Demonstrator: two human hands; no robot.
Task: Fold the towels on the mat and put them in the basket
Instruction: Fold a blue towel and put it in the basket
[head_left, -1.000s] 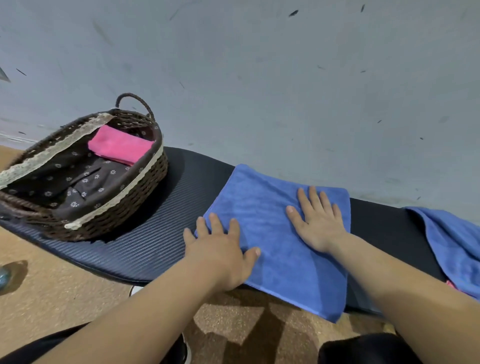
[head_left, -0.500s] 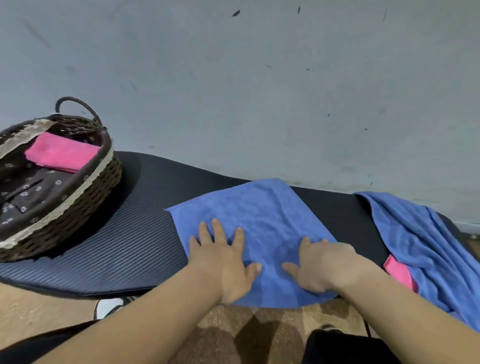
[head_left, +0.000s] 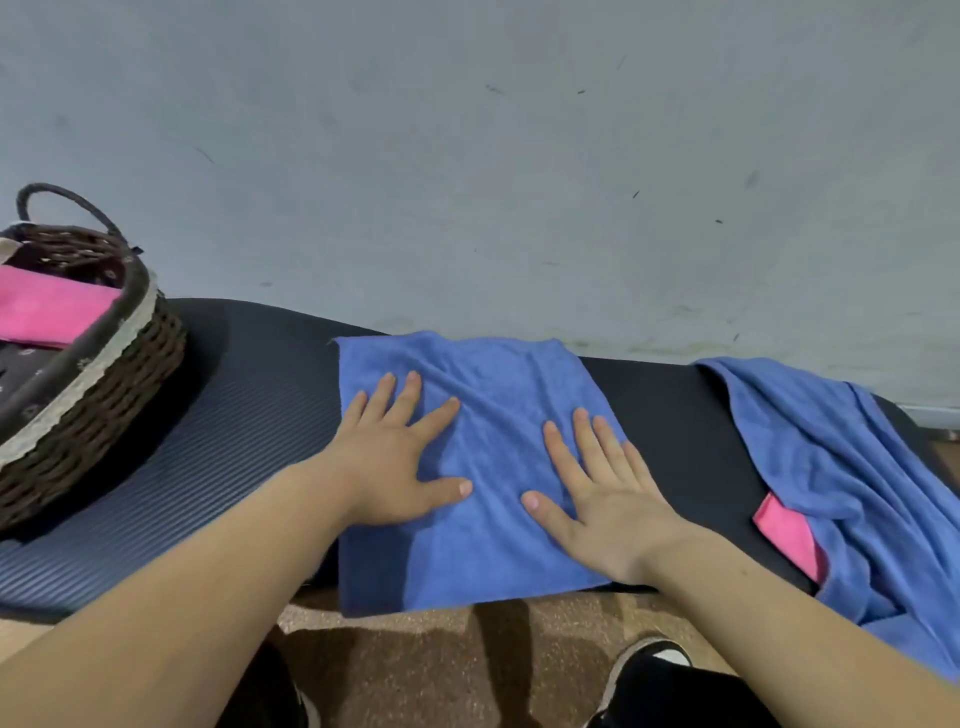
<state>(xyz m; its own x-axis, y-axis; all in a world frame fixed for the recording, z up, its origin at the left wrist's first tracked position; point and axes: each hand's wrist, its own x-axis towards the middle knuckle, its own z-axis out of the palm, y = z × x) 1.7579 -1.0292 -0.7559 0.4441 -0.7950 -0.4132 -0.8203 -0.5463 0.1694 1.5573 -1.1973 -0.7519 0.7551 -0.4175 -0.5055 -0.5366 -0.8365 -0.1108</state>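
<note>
**A:** Entry one, the towel in hand?

**B:** Blue towel (head_left: 488, 551), centre of frame. It lies flat on the dark ribbed mat (head_left: 234, 431), with light creases toward its top edge. Its lower edge hangs past the mat's near edge, above the floor (head_left: 457, 665).

**A:** Hands?

**B:** Left hand (head_left: 387, 460): palm down on the left part of the blue towel, fingers straight and spread, grasping nothing. Right hand (head_left: 608, 506): palm down on the right part, fingers straight and close together, grasping nothing. The outer fingers lie along the towel's right edge. The thumbs point toward each other and do not touch.

**A:** Container?

**B:** Basket (head_left: 109, 384), dark brown wicker, at the left edge of the frame and partly cut off by it. It stands on the left end of the mat, well apart from the blue towel. It has a lace-trimmed rim, a dark flowered lining and a loop handle at the top. Contents: one pink towel (head_left: 47, 312), folded, lying inside.

**A:** Other cloths?

**B:** Second blue towel (head_left: 857, 493), right of frame, unfolded and rumpled. It is draped over the right end of the mat and spills down toward the lower right corner. Second pink towel (head_left: 787, 535): only a strip shows, lying on the mat beneath the left edge of the second blue towel.

**A:** Surroundings?

**B:** Grey scuffed wall (head_left: 519, 156) across the upper half. Brown speckled floor along the bottom. One black shoe (head_left: 649, 662) with a white toe, lower right.
</note>
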